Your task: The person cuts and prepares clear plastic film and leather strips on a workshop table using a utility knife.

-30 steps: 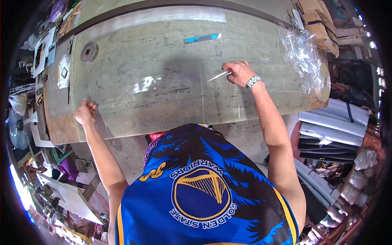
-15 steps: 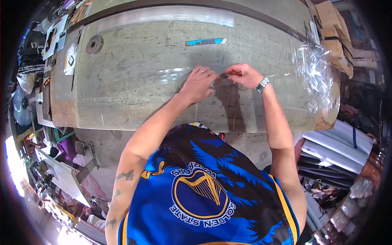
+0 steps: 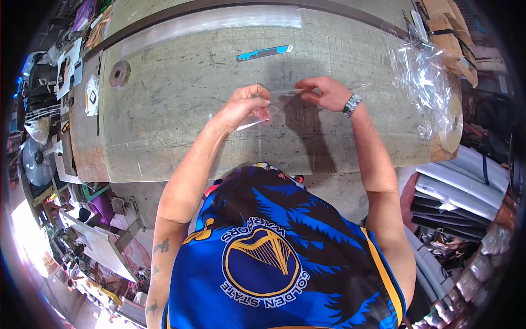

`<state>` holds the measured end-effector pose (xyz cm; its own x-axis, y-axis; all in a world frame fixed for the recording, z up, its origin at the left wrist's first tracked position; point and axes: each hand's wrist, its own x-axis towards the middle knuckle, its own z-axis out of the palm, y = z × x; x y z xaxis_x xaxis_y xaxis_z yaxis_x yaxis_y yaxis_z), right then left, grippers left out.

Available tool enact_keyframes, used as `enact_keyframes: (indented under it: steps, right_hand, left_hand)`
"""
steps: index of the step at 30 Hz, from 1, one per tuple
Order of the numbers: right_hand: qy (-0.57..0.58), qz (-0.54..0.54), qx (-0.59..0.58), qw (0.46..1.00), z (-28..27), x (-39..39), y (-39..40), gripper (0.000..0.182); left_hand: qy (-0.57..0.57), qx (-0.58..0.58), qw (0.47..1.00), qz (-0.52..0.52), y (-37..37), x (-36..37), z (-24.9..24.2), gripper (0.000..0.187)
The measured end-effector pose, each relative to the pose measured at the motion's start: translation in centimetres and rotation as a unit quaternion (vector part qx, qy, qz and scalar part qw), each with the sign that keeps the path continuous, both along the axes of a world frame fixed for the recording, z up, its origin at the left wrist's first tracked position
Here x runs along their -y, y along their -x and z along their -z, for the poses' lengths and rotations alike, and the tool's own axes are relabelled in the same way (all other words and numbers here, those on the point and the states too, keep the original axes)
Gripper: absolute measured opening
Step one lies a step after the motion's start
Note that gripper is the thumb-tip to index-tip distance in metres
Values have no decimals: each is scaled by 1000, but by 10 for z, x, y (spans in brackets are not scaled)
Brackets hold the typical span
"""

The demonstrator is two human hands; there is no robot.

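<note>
A thin strip of clear plastic film (image 3: 251,125) spans the space between my hands, its glossy folds catching the light. My left hand (image 3: 247,104) is closed around part of it, thumb against curled fingers. On the other side, my right hand (image 3: 326,94) has the film running between its thumb and fingers in a loose grip; the exact contact is hard to see. Beyond the hands lies a blue and dark flat cutter-like tool (image 3: 264,53) on the worktable (image 3: 175,104). A wristwatch (image 3: 352,104) circles my right wrist.
Crumpled clear plastic (image 3: 424,88) lies at the table's right end. A round ring-shaped piece (image 3: 119,74) sits at the left. Along the back runs a dark bar (image 3: 192,11), with a clear sheet (image 3: 219,24) before it. Wrapped rolls (image 3: 460,181) stack at lower right.
My left hand has moved left and turned, now gripping the film. My right hand has risen slightly, its fingers less tightly pinched. The film between them looks bunched up.
</note>
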<state>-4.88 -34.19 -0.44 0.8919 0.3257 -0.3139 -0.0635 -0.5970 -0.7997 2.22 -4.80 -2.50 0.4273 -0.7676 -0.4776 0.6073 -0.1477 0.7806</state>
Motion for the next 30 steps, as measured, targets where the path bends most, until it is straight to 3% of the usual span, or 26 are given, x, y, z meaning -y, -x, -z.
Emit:
enact_keyframes:
  steps: [1,4,7,10,11,13,15,17,19,20,23,26,28,30]
  right_hand:
    - [10,9,27,1000,-1,-4,0,30]
    - [54,23,60,996,-10,-18,2,20]
    - [88,13,62,994,-13,-26,5,17]
    - [86,22,57,994,-5,-28,12,16]
    - [82,31,53,995,-1,-28,15,15]
    - [108,-2,57,993,3,-36,18,20]
    - [168,-43,6,985,-11,-52,16,23]
    - [185,-45,-9,982,-28,-68,12,26]
    - [197,-46,-11,979,-32,-74,9,28]
    - [202,-46,-8,978,-30,-74,10,28]
    - [183,-34,-19,982,-32,-65,18,26]
    - [123,-40,-91,987,-42,-51,16,24]
    - [127,-68,-130,981,-29,-42,15,26]
    - [112,-118,16,987,-2,-33,21,28]
  left_hand:
    - [18,-69,997,-19,-1,1,1,32]
    - [-42,-52,998,17,0,2,-27,46]
    - [-10,-20,991,134,-2,-8,-30,62]
    - [-125,153,938,286,-7,-18,-68,73]
    - [-158,255,910,285,-3,-18,-69,76]
    - [-219,451,826,256,9,-19,-71,82]
    - [-164,623,751,146,27,-1,-63,78]
    - [-180,655,729,88,48,16,-54,71]
    - [-265,560,779,95,63,31,-49,62]
    - [-300,541,783,67,65,36,-50,36]
    - [-305,551,775,52,54,21,-36,22]
    - [-304,553,773,61,40,-10,-44,12]
    - [-274,500,812,125,24,-36,-43,16]
    - [-231,434,862,126,21,-66,-36,25]
